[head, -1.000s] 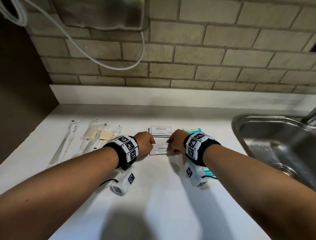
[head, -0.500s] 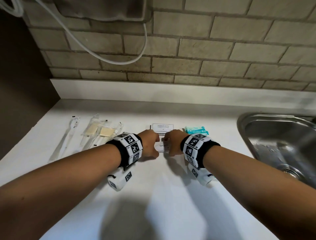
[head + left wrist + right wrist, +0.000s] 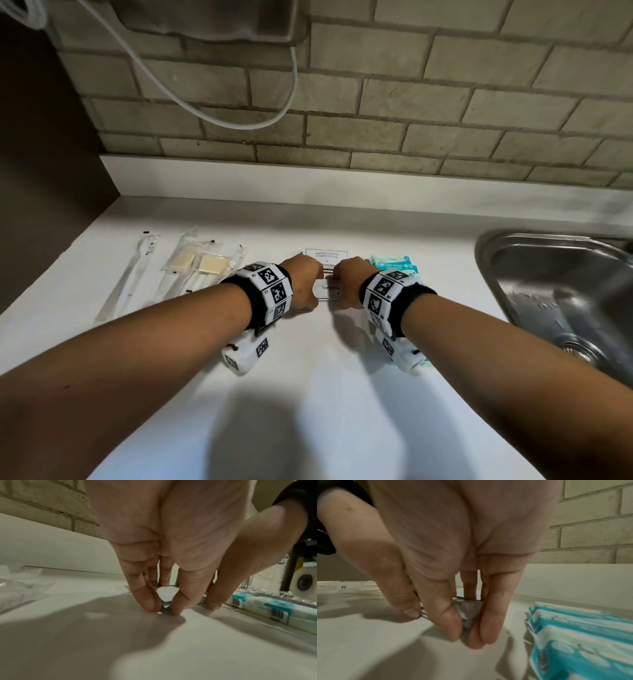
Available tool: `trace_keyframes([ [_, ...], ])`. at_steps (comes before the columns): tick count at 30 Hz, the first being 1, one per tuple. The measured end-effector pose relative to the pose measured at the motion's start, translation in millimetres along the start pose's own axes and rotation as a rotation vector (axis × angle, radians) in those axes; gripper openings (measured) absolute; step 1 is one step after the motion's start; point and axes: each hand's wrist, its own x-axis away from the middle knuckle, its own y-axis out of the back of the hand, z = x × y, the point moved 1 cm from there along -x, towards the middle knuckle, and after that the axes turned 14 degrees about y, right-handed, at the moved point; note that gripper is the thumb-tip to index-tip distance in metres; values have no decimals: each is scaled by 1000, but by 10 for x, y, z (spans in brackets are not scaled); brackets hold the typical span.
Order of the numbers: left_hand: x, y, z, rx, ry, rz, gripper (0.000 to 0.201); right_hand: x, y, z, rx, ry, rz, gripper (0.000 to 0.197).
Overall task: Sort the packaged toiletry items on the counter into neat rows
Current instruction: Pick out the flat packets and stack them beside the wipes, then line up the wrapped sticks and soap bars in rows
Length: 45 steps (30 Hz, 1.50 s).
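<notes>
A small white toothpaste sachet [image 3: 329, 291] lies flat on the white counter [image 3: 308, 394], just in front of a shampoo sachet [image 3: 326, 255]. My left hand [image 3: 305, 286] pinches its left end, and my right hand [image 3: 347, 286] pinches its right end. In the left wrist view the thumb and fingertips of the left hand [image 3: 163, 609] press down round the sachet's [image 3: 165, 595] edge. In the right wrist view the right hand [image 3: 465, 641] nips the silvery sachet [image 3: 467, 614] between thumb and fingers. Teal wet-wipe packs [image 3: 394, 265] lie right beside it.
A wrapped toothbrush [image 3: 133, 274] and two clear packets with beige pads [image 3: 181, 258] [image 3: 212, 265] lie in a row at the left. A steel sink [image 3: 555, 291] opens on the right. A brick wall [image 3: 376, 137] and a hanging cable [image 3: 239, 120] are behind.
Both hands have drawn closer together over the toothpaste sachet, covering more of it. The sachet stays just in front of the shampoo sachet.
</notes>
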Motion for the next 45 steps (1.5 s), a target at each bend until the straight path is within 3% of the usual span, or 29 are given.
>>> trace_keyframes([
  [10, -7, -12, -4, -14, 4, 10, 35, 0, 8, 32, 31, -8, 37, 20],
  [13, -17, -23, 34, 9, -12, 2, 50, 18, 34, 57, 49, -1, 50, 23],
  [17, 117, 209, 164, 72, -55, 2, 63, 76, 158, 118, 143, 17, 62, 43],
  [20, 264, 540, 462, 108, -37, -51, 58, 73, 370, 321, 169, 74, -22, 46],
  [24, 355, 858, 1060, 130, 97, -125, 48, -87, 566, 776, 112, 189, -75, 45],
  [31, 287, 822, 2150, 115, 317, -156, 31, -742, 400, 1481, 117, 297, -11, 42],
  [34, 191, 706, 2309, 88, 341, -139, 31, -993, 292, 1613, 56, 253, -1, 53],
  [37, 75, 583, 2333, 65, 349, -123, 45, -1214, 182, 1671, 40, 177, 17, 57],
  [41, -100, 435, 2386, -7, 357, -84, 59, -1360, 74, 1732, 146, 143, 18, 56],
  [45, -226, 490, 2447, 10, 368, -79, 55, -1431, 133, 1791, 156, 132, -44, 49],
])
